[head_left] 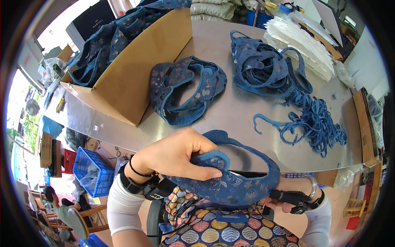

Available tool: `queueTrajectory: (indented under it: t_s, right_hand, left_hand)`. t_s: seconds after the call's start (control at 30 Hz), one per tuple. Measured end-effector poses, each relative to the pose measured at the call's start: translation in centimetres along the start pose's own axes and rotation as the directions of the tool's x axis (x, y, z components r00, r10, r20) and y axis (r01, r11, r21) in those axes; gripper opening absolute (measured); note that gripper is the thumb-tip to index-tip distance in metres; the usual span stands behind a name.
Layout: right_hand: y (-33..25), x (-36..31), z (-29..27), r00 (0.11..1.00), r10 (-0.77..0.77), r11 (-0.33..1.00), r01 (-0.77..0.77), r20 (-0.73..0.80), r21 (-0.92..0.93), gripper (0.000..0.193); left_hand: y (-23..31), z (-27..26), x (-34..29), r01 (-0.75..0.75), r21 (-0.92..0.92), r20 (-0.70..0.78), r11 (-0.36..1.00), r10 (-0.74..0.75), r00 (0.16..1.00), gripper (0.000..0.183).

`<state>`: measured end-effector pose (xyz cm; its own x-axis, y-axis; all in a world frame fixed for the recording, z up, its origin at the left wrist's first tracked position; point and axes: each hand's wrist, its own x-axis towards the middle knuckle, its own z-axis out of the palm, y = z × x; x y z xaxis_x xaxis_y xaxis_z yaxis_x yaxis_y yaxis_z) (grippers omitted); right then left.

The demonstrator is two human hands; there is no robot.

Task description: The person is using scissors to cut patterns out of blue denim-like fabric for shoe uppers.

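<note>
My left hand (177, 156) grips a blue patterned fabric shoe-upper piece (234, 181) at its left end, thumb on top, just below the near edge of the metal table (247, 111). My right hand (284, 199) holds the same piece from underneath at its right end; mostly hidden by the fabric and a black wrist strap. On the table lie a small stack of similar blue pieces (187, 88), a second heap (263, 66) farther right, and a tangle of thin blue trimmings (312, 121).
A cardboard box (135, 70) full of blue pieces sits at the table's left. A stack of white sheets (300, 41) lies at the far right. Below left are a blue plastic crate (92, 171) and a seated person (61, 210). A colourful patterned cloth (214, 230) covers my lap.
</note>
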<state>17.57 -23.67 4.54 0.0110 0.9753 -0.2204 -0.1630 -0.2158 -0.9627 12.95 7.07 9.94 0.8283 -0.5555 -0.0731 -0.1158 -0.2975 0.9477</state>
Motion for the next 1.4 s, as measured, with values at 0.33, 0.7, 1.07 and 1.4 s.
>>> queueTrajectory:
  t_s: [0.33,0.7,1.07,1.4]
  right_hand:
    - [0.2,-0.1,-0.9,0.992,0.073,0.957,-0.042,0.101,-0.285,0.050]
    - [-0.2,-0.3,-0.7,0.994,0.065,0.960,-0.039,0.084,-0.276,0.030]
    - [-0.9,-0.2,0.1,0.986,0.082,0.911,-0.133,-0.146,-0.391,0.029]
    - [-1.9,0.1,0.3,0.977,0.081,0.967,-0.125,-0.198,-0.223,0.066]
  left_hand:
    - [0.1,-0.2,-0.1,-0.015,0.021,-0.011,1.000,0.015,1.000,0.015]
    - [-0.1,-0.1,-0.1,-0.024,0.022,-0.023,0.999,0.024,0.999,0.016]
    - [-0.6,0.0,0.1,0.016,-0.156,-0.004,0.988,-0.017,1.000,0.016]
    - [-0.7,0.2,0.2,0.068,-0.227,0.029,0.972,-0.063,0.998,0.015]
